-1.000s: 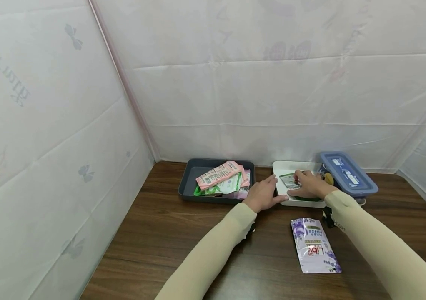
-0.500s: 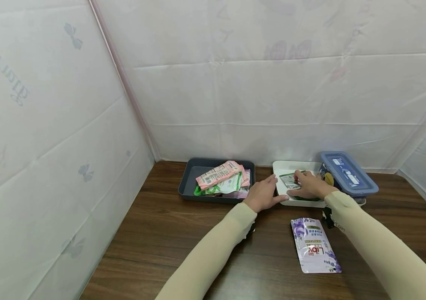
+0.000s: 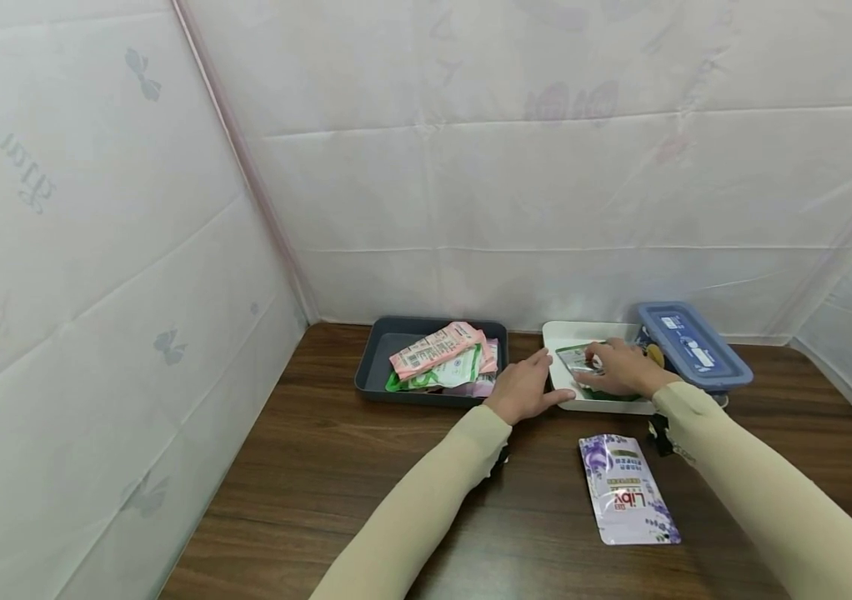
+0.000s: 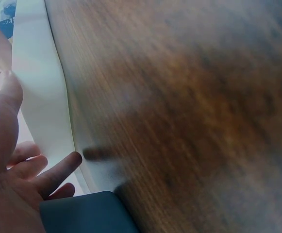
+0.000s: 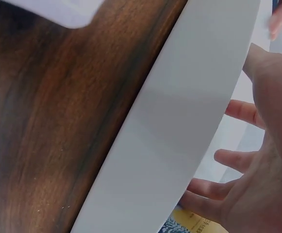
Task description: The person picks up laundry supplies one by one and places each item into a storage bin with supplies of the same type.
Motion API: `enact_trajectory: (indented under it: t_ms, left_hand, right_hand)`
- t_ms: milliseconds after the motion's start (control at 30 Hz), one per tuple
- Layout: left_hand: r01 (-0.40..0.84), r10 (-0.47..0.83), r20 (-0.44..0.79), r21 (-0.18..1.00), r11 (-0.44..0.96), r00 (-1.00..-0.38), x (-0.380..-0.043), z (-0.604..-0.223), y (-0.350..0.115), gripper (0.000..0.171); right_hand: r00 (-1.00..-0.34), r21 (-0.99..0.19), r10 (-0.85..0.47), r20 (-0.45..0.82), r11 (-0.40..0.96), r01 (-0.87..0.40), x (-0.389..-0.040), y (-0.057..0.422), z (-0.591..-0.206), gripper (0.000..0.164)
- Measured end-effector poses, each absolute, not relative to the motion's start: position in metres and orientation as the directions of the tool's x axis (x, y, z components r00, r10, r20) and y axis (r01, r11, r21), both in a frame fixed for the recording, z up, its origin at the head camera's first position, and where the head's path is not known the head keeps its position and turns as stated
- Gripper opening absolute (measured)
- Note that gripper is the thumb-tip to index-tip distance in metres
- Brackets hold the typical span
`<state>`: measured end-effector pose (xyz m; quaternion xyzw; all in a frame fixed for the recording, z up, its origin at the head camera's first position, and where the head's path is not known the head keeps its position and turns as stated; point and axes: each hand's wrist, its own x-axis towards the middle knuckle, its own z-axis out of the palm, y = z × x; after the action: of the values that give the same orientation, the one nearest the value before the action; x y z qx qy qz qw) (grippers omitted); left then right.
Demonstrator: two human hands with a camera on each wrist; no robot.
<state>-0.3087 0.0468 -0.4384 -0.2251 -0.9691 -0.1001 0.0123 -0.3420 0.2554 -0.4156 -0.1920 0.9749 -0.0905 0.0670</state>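
My right hand [image 3: 621, 371] reaches into a white tray [image 3: 557, 335], its bent, spread fingers over a green-and-silver flat packet [image 3: 573, 359] lying there. The right wrist view shows those fingers [image 5: 237, 159] apart from each other behind the tray's wall, with the thumb by the rim. At the tray's front left corner rests my left hand [image 3: 520, 392], fingers extended toward the back and thumb stretched along the rim. Nothing is in its grasp. Part of the tray's contents is hidden beneath the right hand.
Left of the hands stands a dark grey tray [image 3: 379, 358] with pink and green packets [image 3: 437, 350]. A purple Liby pouch [image 3: 627, 490] lies on the wooden table [image 3: 336, 483] in front. A blue-lidded box [image 3: 696, 343] adjoins the white tray's right end. White sheets enclose the back and sides.
My right hand has shifted very slightly right over the green-and-silver packet. The left hand and the other things keep their places; the head view has drifted a little.
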Motion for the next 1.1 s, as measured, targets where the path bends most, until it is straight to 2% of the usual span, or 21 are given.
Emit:
enact_trajectory:
  t_ms: [233,400,567,1100]
  left_hand:
    - [0.435,0.431,0.066,0.191,0.88,-0.9,-0.308,-0.438,0.046,0.08]
    - [0.436,0.432,0.064,0.19,0.88,-0.9,-0.307,-0.437,0.046,0.08]
    - [0.437,0.433,0.065,0.188,0.879,-0.899,-0.307,-0.437,0.046,0.08]
    - [0.443,0.437,0.073,0.194,0.875,-0.896,-0.307,-0.437,0.045,0.079]
  right_hand:
    - [-0.918,-0.226,-0.393,-0.057,0.901,-0.371,-0.335,0.258,-0.413,0.061]
    - [-0.904,-0.243,-0.428,0.011,0.876,-0.417,-0.33,0.262,-0.413,0.059]
    - [-0.897,-0.252,-0.439,0.041,0.864,-0.435,-0.324,0.266,-0.416,0.062]
    - [-0.835,-0.191,-0.513,0.198,0.815,-0.547,-0.3,0.269,-0.413,0.06]
